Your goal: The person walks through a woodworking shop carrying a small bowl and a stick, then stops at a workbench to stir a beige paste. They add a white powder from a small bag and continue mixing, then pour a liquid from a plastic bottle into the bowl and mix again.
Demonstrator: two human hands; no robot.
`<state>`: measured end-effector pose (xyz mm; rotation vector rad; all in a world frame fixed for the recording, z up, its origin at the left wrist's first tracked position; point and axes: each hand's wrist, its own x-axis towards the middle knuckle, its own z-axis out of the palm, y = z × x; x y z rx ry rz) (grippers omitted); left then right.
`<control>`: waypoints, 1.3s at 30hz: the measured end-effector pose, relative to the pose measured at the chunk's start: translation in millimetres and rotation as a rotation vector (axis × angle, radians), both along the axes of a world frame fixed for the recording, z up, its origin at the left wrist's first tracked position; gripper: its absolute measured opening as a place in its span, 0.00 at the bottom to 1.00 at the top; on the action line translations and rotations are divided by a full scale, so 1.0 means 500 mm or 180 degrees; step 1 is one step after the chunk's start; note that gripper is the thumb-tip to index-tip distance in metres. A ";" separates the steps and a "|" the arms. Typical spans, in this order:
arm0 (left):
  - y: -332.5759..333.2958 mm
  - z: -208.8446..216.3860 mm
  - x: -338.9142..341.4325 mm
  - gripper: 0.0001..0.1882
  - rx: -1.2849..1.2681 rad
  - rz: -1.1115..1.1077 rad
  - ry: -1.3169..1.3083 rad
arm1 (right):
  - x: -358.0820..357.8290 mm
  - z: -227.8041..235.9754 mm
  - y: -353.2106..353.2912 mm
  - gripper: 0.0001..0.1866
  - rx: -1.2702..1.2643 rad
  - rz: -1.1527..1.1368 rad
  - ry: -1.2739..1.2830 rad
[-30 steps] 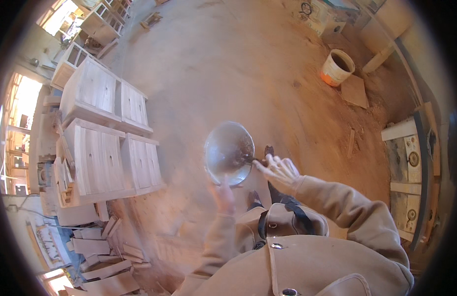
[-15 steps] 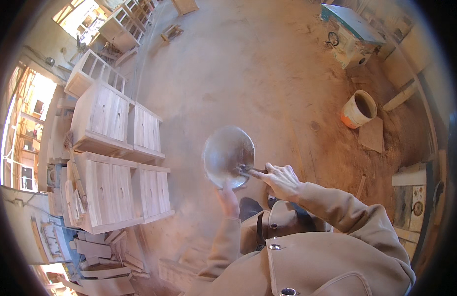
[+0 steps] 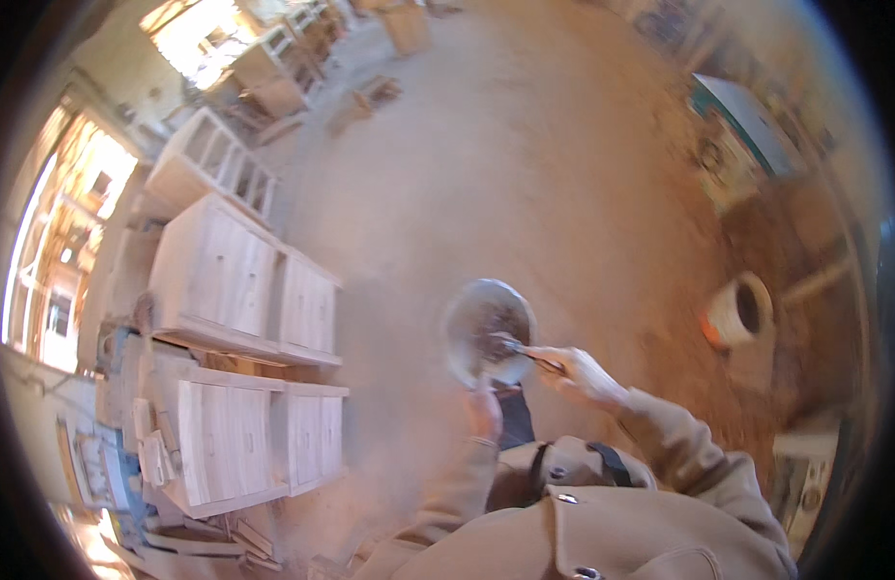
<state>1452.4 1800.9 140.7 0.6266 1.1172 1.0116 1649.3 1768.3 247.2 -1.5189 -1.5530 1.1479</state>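
Note:
My left hand (image 3: 483,414) grips the near rim of a round, shallow metal-looking bowl (image 3: 460,356) held out in front of me. Inside it shows a brownish patch, too blurred to make out. Closed around the dark handle of a slim tool (image 3: 517,345) is my right hand (image 3: 583,375), just right of the bowl. The tool has a shiny part near its front end, which reaches over the bowl. Motion blur hides what kind of tool it is.
Pale unfinished wooden cabinets (image 3: 230,435) stand along the left side, beside bright windows (image 3: 65,242). A white and orange bucket (image 3: 737,311) stands on the dusty floor at the right, near a green-and-white machine (image 3: 747,126). Wood offcuts (image 3: 254,541) lie at the lower left.
The view has shifted, so the room sits lower and farther right. The bowl's inside now shows brown, and the tool's front end shows shiny over it. Both hands keep hold.

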 end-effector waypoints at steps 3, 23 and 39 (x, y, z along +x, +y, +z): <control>0.115 -0.021 0.072 0.19 0.0018 0.0090 -0.0008 | 0.026 0.018 0.121 0.27 -0.0378 -0.0340 -0.0831; 0.691 -0.092 0.143 0.21 -0.0549 0.0375 -0.1045 | -0.022 0.022 0.778 0.42 -0.0827 0.0596 -0.2053; 1.265 0.028 0.249 0.24 -0.0469 0.0256 -0.1925 | 0.160 0.048 1.406 0.34 -0.0896 0.1522 -0.1347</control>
